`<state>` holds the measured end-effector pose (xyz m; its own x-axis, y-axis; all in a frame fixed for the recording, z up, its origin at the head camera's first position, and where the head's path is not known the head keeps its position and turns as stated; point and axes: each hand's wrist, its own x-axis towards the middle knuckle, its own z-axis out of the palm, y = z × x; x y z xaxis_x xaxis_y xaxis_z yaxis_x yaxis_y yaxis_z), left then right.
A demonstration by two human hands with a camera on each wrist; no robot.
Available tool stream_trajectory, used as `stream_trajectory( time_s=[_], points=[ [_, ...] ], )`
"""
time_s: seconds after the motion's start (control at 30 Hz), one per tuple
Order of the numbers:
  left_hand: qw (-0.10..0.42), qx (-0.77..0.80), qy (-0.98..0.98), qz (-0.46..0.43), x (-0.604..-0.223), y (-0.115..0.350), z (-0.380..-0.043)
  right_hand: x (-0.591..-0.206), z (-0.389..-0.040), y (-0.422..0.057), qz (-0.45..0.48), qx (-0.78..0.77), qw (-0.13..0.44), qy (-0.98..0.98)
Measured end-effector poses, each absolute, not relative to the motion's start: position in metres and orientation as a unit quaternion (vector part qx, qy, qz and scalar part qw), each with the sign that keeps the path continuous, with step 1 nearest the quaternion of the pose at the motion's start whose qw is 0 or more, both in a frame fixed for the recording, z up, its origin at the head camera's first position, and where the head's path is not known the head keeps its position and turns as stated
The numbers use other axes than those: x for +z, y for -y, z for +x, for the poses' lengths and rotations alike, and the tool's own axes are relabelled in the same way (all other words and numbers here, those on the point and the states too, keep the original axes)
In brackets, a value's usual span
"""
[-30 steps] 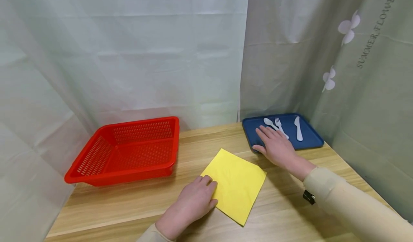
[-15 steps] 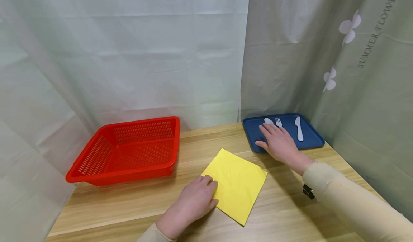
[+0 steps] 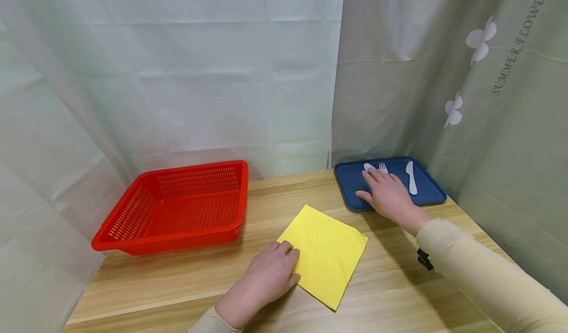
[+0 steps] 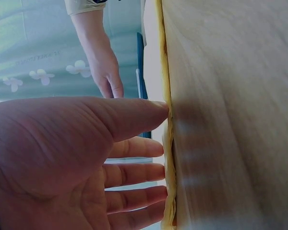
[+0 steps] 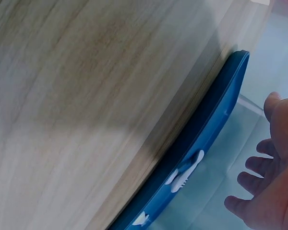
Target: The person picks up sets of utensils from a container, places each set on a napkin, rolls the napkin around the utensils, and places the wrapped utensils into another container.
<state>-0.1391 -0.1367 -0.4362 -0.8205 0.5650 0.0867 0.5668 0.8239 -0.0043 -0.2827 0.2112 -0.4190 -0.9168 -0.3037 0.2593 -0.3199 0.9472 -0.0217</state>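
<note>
A folded yellow napkin (image 3: 326, 259) lies flat on the wooden table. My left hand (image 3: 268, 271) rests on its left edge; in the left wrist view the thumb and fingertips (image 4: 156, 111) press down at the napkin's edge, fairly straight. On a blue tray (image 3: 355, 200) at the back right lie a white spoon (image 3: 369, 166), a white fork (image 3: 383, 167) and a white knife (image 3: 411, 177). Spread above the tray, my right hand (image 3: 388, 195) holds nothing and hides the handles of the spoon and fork. The right wrist view shows its fingers loosely extended, apart from the cutlery.
A red perforated plastic basket (image 3: 177, 239) stands at the back left of the table. Pale curtains (image 3: 213, 91) hang close behind the table and along both sides, with printed flowers and lettering on the right one.
My right hand has shifted slightly to the right and farther over the tray, covering more of the spoon and fork. The left hand and the napkin stay in place.
</note>
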Motion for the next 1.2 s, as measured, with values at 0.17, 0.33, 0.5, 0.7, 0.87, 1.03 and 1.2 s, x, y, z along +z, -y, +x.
stream_trajectory(
  time_s=[0.17, 0.33, 0.5, 0.7, 0.87, 1.03, 1.2],
  points=[
    [0.044, -0.013, 0.954, -0.297, -0.437, 0.137, -0.139, -0.42, -0.286, -0.216, 0.153, 0.025, 0.127, 0.98],
    [0.049, -0.013, 0.953, -0.299, -0.438, 0.137, -0.139, -0.42, -0.289, -0.219, 0.148, 0.023, 0.12, 0.981],
    [0.05, -0.014, 0.953, -0.298, -0.438, 0.137, -0.139, -0.42, -0.291, -0.221, 0.144, 0.029, 0.114, 0.983],
    [0.053, -0.017, 0.952, -0.301, -0.437, 0.138, -0.138, -0.417, -0.293, -0.222, 0.139, 0.032, 0.113, 0.983],
    [0.056, -0.016, 0.951, -0.304, -0.437, 0.138, -0.137, -0.417, -0.297, -0.223, 0.13, 0.022, 0.109, 0.985],
    [0.058, -0.014, 0.951, -0.302, -0.438, 0.138, -0.138, -0.419, -0.303, -0.227, 0.122, 0.008, 0.104, 0.987],
    [0.058, -0.011, 0.951, -0.302, -0.438, 0.138, -0.138, -0.419, -0.309, -0.228, 0.116, 0.001, 0.101, 0.988]
  ],
)
